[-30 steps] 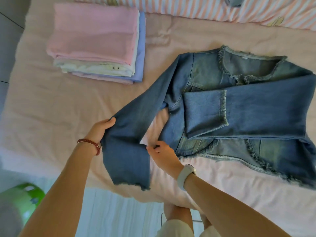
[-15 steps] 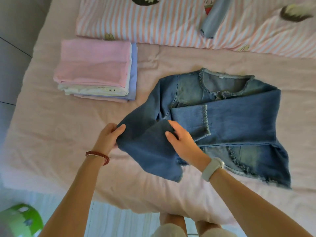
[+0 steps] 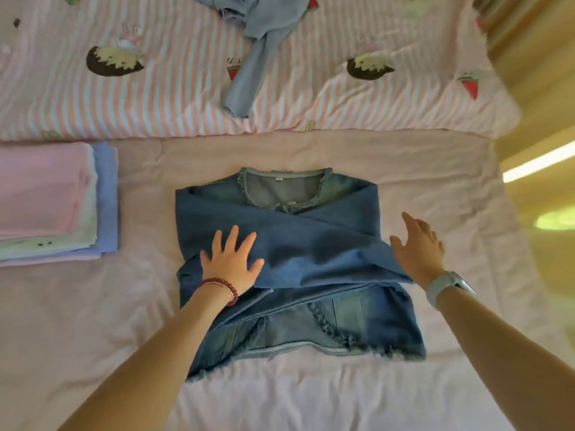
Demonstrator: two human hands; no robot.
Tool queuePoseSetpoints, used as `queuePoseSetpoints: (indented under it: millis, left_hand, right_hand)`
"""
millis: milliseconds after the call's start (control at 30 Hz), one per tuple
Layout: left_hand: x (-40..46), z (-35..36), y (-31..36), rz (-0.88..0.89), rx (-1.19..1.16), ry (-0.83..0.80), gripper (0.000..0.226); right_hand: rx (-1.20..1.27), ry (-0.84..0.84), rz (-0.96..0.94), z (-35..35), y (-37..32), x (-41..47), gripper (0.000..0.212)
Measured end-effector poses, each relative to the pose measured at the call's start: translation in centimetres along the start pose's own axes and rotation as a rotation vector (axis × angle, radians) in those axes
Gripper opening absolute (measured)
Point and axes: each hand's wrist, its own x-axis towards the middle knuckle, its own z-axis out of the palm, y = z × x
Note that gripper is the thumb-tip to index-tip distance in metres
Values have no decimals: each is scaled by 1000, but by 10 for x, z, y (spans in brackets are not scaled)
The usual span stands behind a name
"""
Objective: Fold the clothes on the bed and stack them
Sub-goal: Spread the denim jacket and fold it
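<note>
Denim jacket (image 3: 298, 262) lies in the middle of the frame on the pink bed (image 3: 435, 169), collar toward the top, both sleeves crossed over its chest. The left hand (image 3: 231, 259) presses flat on the left part of the upper sleeve, fingers straight and spread, grasping nothing; a red bead bracelet (image 3: 222, 287) sits at that wrist. The right hand (image 3: 418, 242) hovers at the right edge of the jacket with fingers relaxed and released, and whether it touches the cloth I cannot tell; a pale watch (image 3: 445, 286) is on that wrist. The sleeve layers look loose and a little puffed, so the likely trouble is that stiff denim springs back once the flat palm lifts, and the crossed sleeves slide off the body. Folding the hem up from one side only could skew the bundle. At the left edge of the frame a stack of folded clothes (image 3: 53, 203) waits, well apart from the jacket; a lopsided, heavy bundle set on those soft pieces may tip them. Another light blue garment (image 3: 258, 42) lies unfolded on the striped quilt (image 3: 155, 98) at the top.
</note>
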Motion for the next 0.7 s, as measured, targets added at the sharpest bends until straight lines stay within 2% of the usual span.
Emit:
queuePoseSetpoints:
  millis: [100,167,267,333,400,500,567,633,700]
  left_hand:
    - [27,20,7,-89,64,-125,70]
    - [33,28,8,-146,69,-164,76]
    - [33,35,20,-211,101,-56,77]
    - [31,36,35,-151,162,74,72]
    - [37,35,55,-5,178,156,65]
    - [59,31,91,210,146,176,58]
    - [74,28,114,309,134,189,53]
    - [87,26,132,354,179,163,49]
    - [96,21,146,350,198,128,39]
  right_hand:
    - [267,86,205,28,50,4,57]
    - [451,62,389,44,75,4,61]
    - [822,20,511,54,93,9,46]
    - [1071,-64,480,51,96,13,34]
    - [1102,-207,326,45,97,15,31]
    - [861,-339,143,42,99,15,47]
    - [844,-315,198,37,101,19,50]
    - [956,-312,261,28,102,27,42]
    - [1088,-303,249,17,100,37,36]
